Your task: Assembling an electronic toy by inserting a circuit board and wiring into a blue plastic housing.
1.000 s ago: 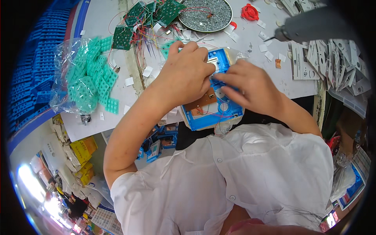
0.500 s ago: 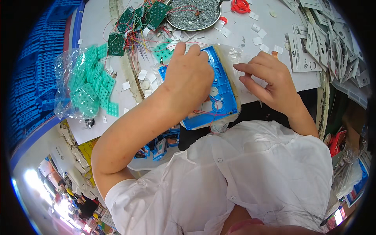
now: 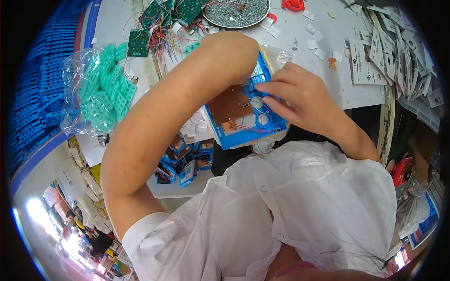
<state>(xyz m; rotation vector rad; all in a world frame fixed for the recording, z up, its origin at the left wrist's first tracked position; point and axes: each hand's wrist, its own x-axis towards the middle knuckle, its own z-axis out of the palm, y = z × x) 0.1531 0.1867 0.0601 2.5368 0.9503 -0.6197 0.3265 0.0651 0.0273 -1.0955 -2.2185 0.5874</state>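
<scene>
Shifted since half a second ago: the right hand [image 3: 302, 93], earlier raised clear to the right, now over the right edge of the casing; the left hand [image 3: 236, 58], earlier spread across the middle, now bent at the wrist over the upper left part. Grip, right: forefinger and thumb parted, the casing visible in the gap, tips just over or touching it. Grip, left: fingers hidden behind the back of the hand; hold and opening cannot be told. Item in work: one blue rectangular plastic casing [image 3: 234, 140], open side up, lying between and below both hands, its lower end toward the person. Fittings: brown flat rectangular circuit board [image 3: 229, 107], below the left hand; round grey-white disc [image 3: 256, 101], just beside the right thumb; thin red wires [image 3: 248, 127], running loosely across the lower end. Beyond the grip: round metal-rimmed tray [image 3: 236, 26] of small silvery pieces. Left of the grip: green flat circuit boards [image 3: 138, 43] with coloured wires; teal rubbery keypads [image 3: 123, 89], partly in a clear plastic bag [image 3: 72, 93]. Right of the grip: white flat panels with holes [image 3: 363, 61], in a leaning heap. Nearer the person, below the left forearm: small blue-cased units [image 3: 188, 172], piled.
</scene>
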